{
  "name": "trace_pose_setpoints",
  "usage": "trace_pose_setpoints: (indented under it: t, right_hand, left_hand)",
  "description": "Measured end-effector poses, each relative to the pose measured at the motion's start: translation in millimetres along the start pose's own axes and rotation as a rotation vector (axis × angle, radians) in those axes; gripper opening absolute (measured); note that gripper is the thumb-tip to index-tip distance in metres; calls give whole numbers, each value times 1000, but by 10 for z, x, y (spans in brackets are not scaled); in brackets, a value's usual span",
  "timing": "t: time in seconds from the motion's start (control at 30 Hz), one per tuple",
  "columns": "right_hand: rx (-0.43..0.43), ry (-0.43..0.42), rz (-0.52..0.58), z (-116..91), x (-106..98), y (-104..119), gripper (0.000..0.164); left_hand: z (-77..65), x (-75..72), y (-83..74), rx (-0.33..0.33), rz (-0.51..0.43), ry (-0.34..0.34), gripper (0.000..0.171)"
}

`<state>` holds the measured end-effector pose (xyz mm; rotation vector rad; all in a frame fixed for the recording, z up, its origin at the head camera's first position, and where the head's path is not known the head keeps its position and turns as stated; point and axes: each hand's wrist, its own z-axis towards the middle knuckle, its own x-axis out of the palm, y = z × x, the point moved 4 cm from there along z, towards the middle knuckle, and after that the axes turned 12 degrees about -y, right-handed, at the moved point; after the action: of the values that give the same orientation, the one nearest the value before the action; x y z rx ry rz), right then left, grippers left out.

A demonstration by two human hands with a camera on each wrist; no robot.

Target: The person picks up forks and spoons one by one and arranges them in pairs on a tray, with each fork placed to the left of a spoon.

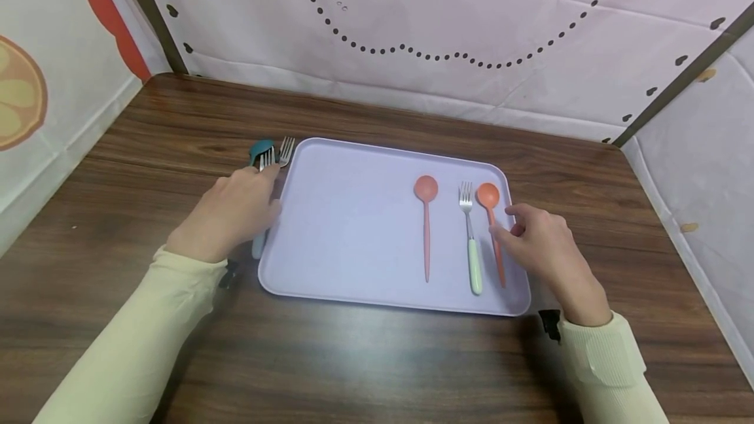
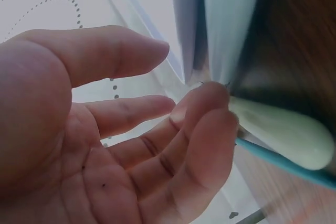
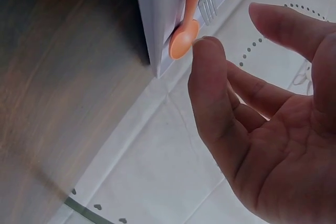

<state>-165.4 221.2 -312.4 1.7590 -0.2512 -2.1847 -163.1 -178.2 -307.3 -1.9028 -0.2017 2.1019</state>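
My left hand (image 1: 238, 208) is over a bunch of cutlery beside the tray's left edge. A teal spoon (image 1: 261, 147), a fork (image 1: 268, 158) and another fork (image 1: 287, 149) stick out past its fingers. In the left wrist view, its fingertips come right up to a pale blue handle (image 2: 229, 19) and a pale green handle (image 2: 286, 135), the thumb apart. My right hand (image 1: 544, 241) hovers at the tray's right side with thumb and fingers parted, nothing between them. Nearest to it on the lilac tray (image 1: 347, 228) lies an orange spoon (image 1: 488, 196).
Left of the orange spoon on the tray lie a fork (image 1: 474, 260) with a light green handle and a pink spoon (image 1: 427, 228). The tray is on a brown wooden table (image 1: 365, 358). Printed cloth (image 1: 448, 12) hangs behind the table and at both sides.
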Motion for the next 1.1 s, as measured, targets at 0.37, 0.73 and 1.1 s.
trace_pose_setpoints:
  t: [0.37,0.73,1.1]
  right_hand:
    - [26,56,-15,8,36,-74,50]
    - [61,90,-3,32,65,-136,51]
    - [61,96,-1,44,62,-202,30]
  left_hand:
    - [-43,-20,117,47,73,-59,28]
    - [-78,-16,167,23,118,-36,33]
    - [-90,2,190,68,123,-81,9]
